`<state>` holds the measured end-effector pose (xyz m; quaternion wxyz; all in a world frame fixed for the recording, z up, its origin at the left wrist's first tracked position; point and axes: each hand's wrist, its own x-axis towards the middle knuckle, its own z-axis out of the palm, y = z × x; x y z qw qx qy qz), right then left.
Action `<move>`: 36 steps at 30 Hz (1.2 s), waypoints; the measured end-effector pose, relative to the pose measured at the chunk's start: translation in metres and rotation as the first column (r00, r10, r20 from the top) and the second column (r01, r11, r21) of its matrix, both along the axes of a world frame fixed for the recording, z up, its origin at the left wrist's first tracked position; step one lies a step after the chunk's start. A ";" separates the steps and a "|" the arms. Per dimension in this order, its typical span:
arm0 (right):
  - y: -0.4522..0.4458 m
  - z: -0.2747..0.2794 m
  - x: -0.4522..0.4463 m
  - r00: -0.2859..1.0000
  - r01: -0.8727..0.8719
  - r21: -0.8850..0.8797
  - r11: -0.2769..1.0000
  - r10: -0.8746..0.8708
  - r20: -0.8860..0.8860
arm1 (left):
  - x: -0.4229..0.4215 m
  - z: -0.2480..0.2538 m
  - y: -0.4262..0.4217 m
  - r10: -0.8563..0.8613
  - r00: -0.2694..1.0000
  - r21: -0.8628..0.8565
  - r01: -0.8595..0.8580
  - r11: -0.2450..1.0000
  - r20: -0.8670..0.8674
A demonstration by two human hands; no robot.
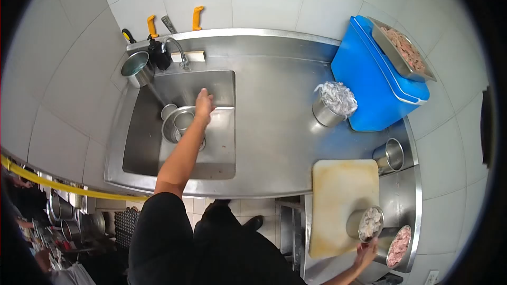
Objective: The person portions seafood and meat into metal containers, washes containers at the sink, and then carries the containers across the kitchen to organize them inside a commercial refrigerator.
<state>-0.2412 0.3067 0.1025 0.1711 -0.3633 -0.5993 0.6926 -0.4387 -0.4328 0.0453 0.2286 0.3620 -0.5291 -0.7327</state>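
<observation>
My left hand [204, 106] is raised over the sink [219, 150], its loosely bent fingers a little apart and nothing visible in them. Below it, in the basin, sit a round metal bowl [168, 131] and smaller round metal vessels, partly covered by my forearm. At the lower right, my right hand [365, 253] grips the near rim of a metal container [355, 224] filled with pale meat pieces [372, 223]. This container is tilted over the near right part of a stained white cutting board [340, 190]. Beside it stands another metal container with pink meat [398, 246].
A metal pot heaped with pale strips [337, 99] stands beside a blue cooler [364, 84], which carries a tray of meat [405, 53]. An upright metal pot [390, 154] is behind the board. Yellow-handled tools [197, 18] and a faucet [179, 50] line the back.
</observation>
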 end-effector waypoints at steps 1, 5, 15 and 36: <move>-0.005 0.006 0.001 0.979 0.088 0.392 0.916 -0.152 0.135 | -0.008 -0.006 -0.027 0.035 0.999 0.088 -0.038 0.995 0.032; -0.055 0.036 -0.026 0.975 0.218 0.791 0.572 -0.086 -0.207 | -0.047 -0.028 -0.119 0.055 0.998 0.302 -0.053 0.952 0.001; -0.561 0.012 -0.211 0.242 -0.938 0.278 0.209 0.966 0.091 | -0.085 0.000 -0.251 -0.212 0.945 0.430 0.304 0.850 -0.249; -0.649 -0.086 -0.211 0.551 -0.581 0.614 0.535 0.813 -0.188 | -0.067 -0.027 -0.299 -0.391 0.742 -0.467 0.656 0.593 0.545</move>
